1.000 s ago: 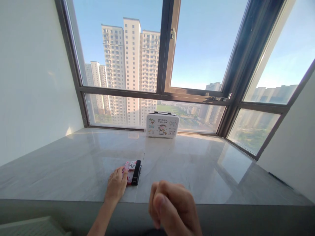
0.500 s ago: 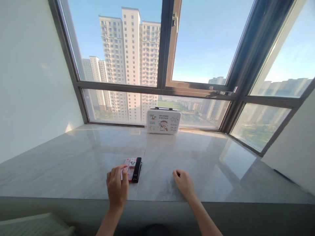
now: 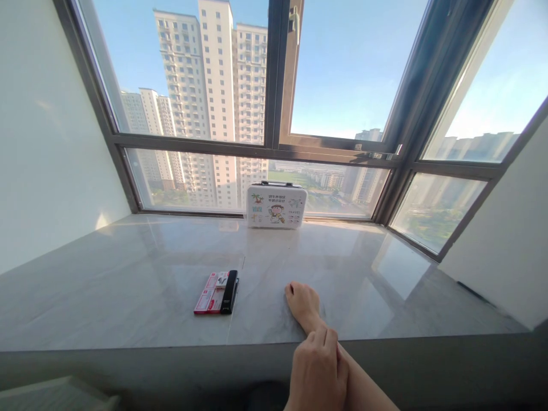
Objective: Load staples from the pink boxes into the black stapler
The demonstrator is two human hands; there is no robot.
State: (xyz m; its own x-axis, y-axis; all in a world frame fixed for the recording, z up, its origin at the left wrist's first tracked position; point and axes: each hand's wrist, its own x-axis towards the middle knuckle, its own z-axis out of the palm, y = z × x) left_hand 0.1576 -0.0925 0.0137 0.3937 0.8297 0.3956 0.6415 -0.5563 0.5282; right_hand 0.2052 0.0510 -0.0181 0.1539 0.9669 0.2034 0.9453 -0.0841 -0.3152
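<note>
My left hand is wrapped over my right forearm, just behind the wrist. Curled into a loose fist, my right hand rests on the grey marble sill, with nothing visible in it. To the left of both hands lies a black stapler. Flat pink-and-white boxes sit against its left side, along with a small white box that has a dark picture on it. Neither hand touches these things.
A white carry case with cartoon prints and a black handle stands upright against the window at the back. Dark window frames border the sill. White walls close it in on both sides. A pale, blurred object shows at the lower left.
My left hand has left the pink boxes and moved right and down onto my right forearm. The right hand stays curled on the sill. The view has shifted slightly.
</note>
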